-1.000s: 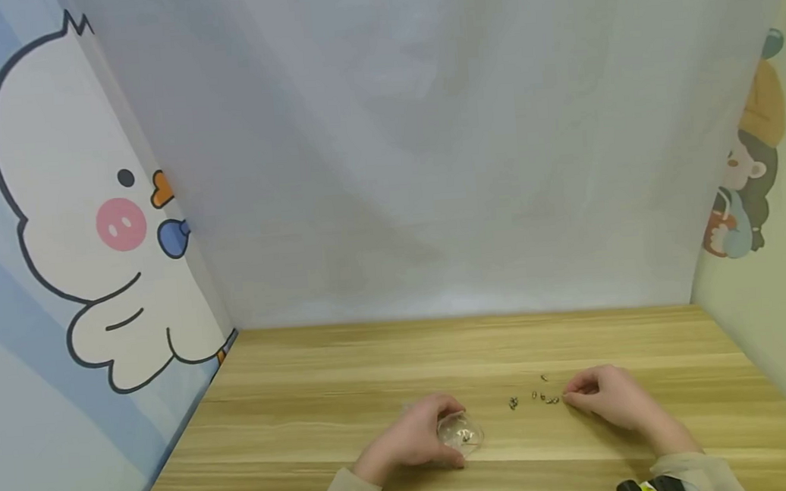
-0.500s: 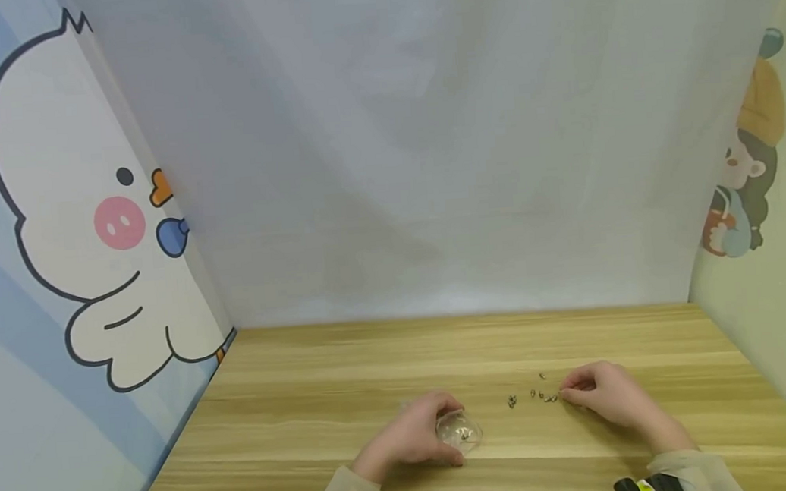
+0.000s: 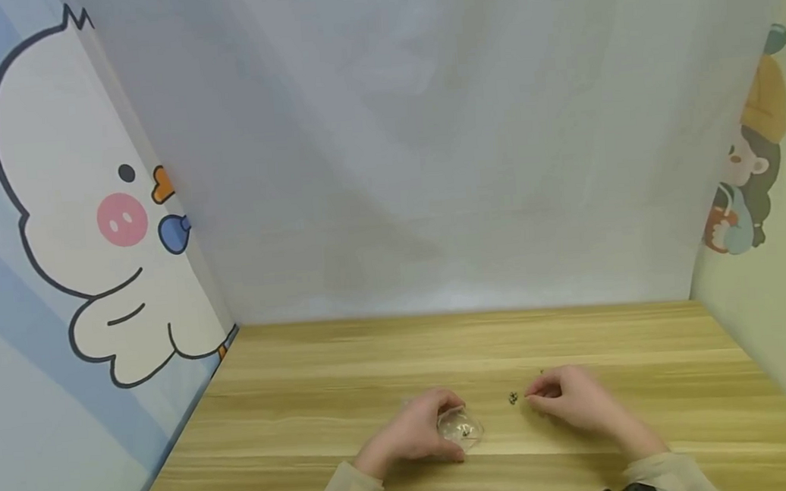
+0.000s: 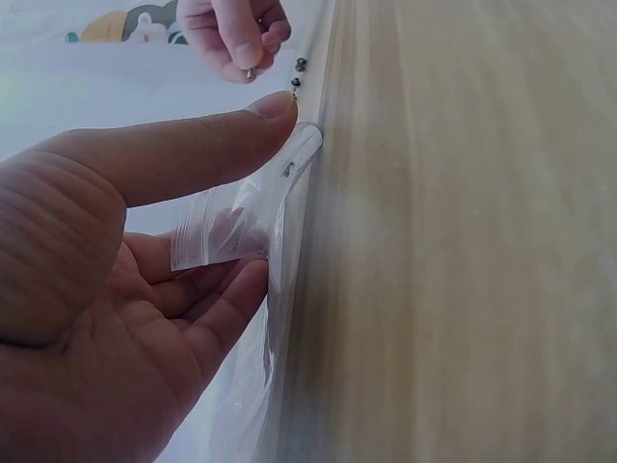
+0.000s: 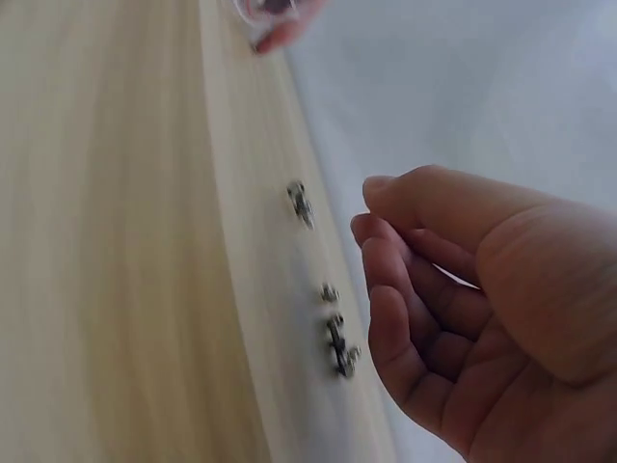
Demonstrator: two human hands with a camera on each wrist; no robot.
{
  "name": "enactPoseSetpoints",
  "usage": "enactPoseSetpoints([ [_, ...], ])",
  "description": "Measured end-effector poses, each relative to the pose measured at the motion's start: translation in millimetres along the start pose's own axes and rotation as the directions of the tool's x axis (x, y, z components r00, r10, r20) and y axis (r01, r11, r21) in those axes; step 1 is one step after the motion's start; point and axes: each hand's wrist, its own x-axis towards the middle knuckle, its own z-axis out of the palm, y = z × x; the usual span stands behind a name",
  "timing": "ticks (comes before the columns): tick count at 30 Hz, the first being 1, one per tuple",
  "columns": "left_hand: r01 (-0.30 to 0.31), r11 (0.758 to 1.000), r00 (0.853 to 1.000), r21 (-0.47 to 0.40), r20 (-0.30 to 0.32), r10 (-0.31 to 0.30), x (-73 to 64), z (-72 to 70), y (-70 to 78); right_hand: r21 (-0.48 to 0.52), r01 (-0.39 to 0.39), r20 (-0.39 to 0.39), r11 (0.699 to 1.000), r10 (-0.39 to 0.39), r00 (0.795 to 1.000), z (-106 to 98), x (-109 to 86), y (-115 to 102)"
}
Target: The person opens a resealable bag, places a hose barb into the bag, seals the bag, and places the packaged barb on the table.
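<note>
A clear plastic bag (image 3: 456,426) lies on the table (image 3: 333,371), left of a few small metal pieces (image 3: 513,398). It is held within the left hand (image 3: 416,430), whose thumb and fingers are curved round it with a gap between, probably so that its mouth is spread and its thin film steadied. Through the film a dark speck (image 4: 288,170) is seen, seemingly another such piece. By the right hand (image 3: 571,399), a tiny metal piece (image 4: 251,72) is pinched between thumb and fingertip, apparently because nothing so small could be grasped more broadly. Of the loose pieces, some are bunched and others strung out near that hand; they look shiny, knobbly and hard, though blur hides their exact form. The bag is soft, creased and ridged along one edge. The table is smooth, wood-grained and backed by a pale, faintly rippled cloth (image 3: 428,159).
</note>
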Motion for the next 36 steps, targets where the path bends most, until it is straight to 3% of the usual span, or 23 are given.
enactPoseSetpoints([
  [7, 0.002, 1.000, 1.000, -0.016, -0.002, -0.002, 0.1, 0.1, -0.3, 0.090, 0.077, 0.050, 0.993, -0.081, 0.995, 23, 4.9, -17],
  [13, 0.001, 1.000, 1.000, -0.019, -0.005, -0.001, -0.1, 0.9, -1.5, 0.138, 0.073, 0.077, 0.988, -0.084, 0.993, 38, 6.4, -28],
  [23, 0.017, 1.000, 1.000, -0.014, 0.000, -0.017, 1.4, -0.8, -1.1, 0.120, 0.088, 0.077, 0.989, -0.098, 0.992, 59, 15.7, -41],
  [36, 0.022, 1.000, 1.000, 0.008, 0.012, -0.022, 3.7, 0.1, -4.1, 0.017, 0.159, 0.023, 0.987, -0.160, 0.987, 72, 22.2, -51],
])
